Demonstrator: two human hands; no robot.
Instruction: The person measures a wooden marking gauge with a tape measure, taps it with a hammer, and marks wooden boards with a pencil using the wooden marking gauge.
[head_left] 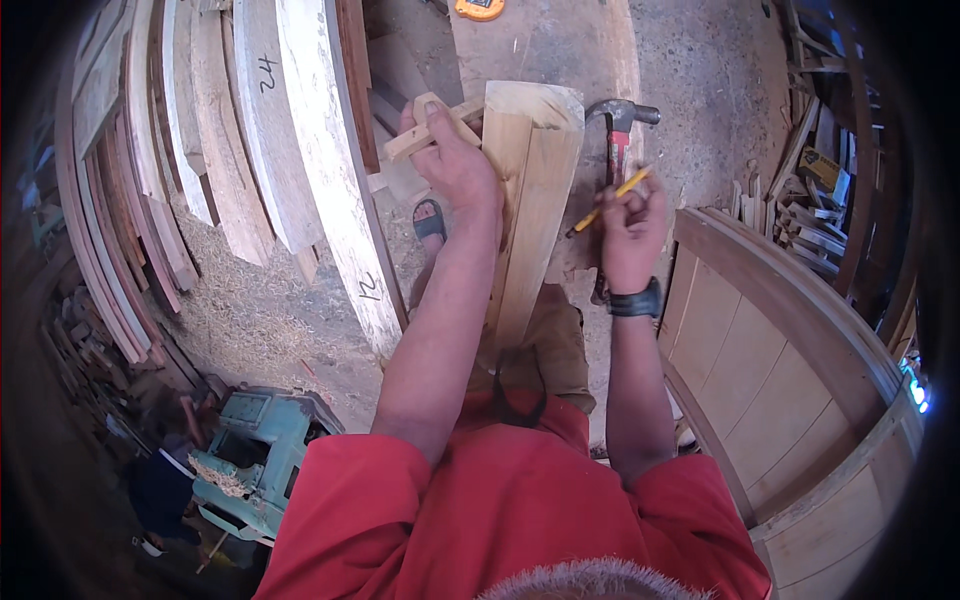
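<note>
My left hand (450, 165) grips a small wooden tool made of two crossed strips (412, 143), with the thumb laid along one strip. That tool is at the upper left side of a thick wooden beam (515, 220), which points away from my body and has a lengthwise groove or joint line. Right of the beam, my right hand (637, 235) pinches a yellow pencil (628, 184), its dark tip slanting down toward the beam. A claw hammer (620, 140) with a red and dark handle lies just beyond that hand, its lower handle partly hidden.
Long boards (330, 150) stand in rows at the left. Curved panelled wooden pieces (760, 350) fill the right, with scrap wood (810, 235) behind. A yellow tape measure (480, 9) lies at the far edge. Another person (165, 500) is beside a green machine (260, 455) at lower left.
</note>
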